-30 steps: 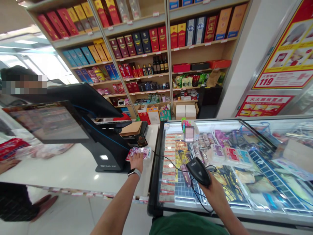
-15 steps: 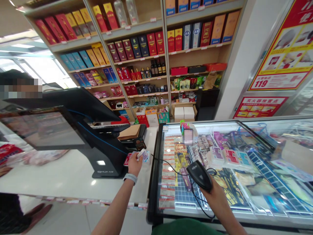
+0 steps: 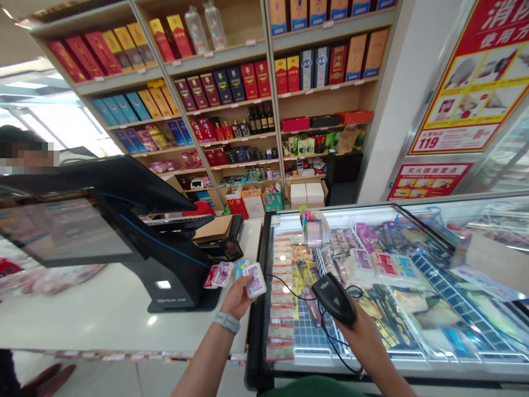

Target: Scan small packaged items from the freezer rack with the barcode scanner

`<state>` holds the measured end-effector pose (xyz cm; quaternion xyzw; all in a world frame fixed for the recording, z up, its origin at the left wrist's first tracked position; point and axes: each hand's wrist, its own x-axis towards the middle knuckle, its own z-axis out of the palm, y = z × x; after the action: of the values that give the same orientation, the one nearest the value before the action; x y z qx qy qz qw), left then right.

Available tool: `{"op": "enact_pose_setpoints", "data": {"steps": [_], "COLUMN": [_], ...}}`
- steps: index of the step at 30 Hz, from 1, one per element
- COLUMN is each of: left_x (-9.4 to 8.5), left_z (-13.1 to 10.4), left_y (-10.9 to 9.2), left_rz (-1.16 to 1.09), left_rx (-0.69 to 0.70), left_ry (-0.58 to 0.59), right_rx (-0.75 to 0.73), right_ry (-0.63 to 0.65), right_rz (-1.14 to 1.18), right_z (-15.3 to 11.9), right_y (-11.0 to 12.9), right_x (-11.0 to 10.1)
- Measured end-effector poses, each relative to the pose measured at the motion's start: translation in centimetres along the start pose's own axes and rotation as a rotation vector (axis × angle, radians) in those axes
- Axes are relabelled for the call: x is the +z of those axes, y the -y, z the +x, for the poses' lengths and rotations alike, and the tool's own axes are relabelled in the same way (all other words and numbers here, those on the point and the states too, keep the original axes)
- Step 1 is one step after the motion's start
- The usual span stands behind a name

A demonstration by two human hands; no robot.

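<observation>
Lifted off the white counter (image 3: 103, 325) since the earlier frame, a clear plastic pack with a purple-and-white label (image 3: 254, 280) is now pinched in the left hand (image 3: 238, 298), near the freezer's black edge. Beside that hand, red, purple and blue packs (image 3: 223, 274) lie on the counter, while the right hand (image 3: 356, 320) grips a black corded handheld scanner (image 3: 334, 298) above the glass-topped freezer (image 3: 303, 353).

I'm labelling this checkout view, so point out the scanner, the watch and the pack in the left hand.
Scanner (image 3: 334, 298): head view, on its black casing.
Watch (image 3: 227, 322): head view, on its grey band.
Pack (image 3: 257, 282): head view, on its front.
</observation>
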<state>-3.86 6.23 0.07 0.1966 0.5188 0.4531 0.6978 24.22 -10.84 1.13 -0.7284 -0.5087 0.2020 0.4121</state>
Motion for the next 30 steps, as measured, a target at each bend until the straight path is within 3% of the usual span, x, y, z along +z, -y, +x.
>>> {"op": "enact_pose_setpoints", "data": {"steps": [13, 21, 30], "left_x": [1.3, 2.0, 2.5], "left_z": [-1.6, -1.2, -1.1], "left_y": [0.7, 1.8, 1.9], "left_rz": [0.020, 0.086, 0.168], "left_rx": [-0.237, -0.101, -0.012], "left_ry": [0.290, 0.169, 0.129], "right_rx": [0.001, -0.010, 0.001], "right_ry": [-0.042, -0.049, -0.029], "right_rz": [0.066, 0.084, 0.089], "right_z": [0.1, 0.4, 0.5], "right_y": [-0.5, -1.0, -1.2], "right_x": [-0.3, -0.1, -0.4]}}
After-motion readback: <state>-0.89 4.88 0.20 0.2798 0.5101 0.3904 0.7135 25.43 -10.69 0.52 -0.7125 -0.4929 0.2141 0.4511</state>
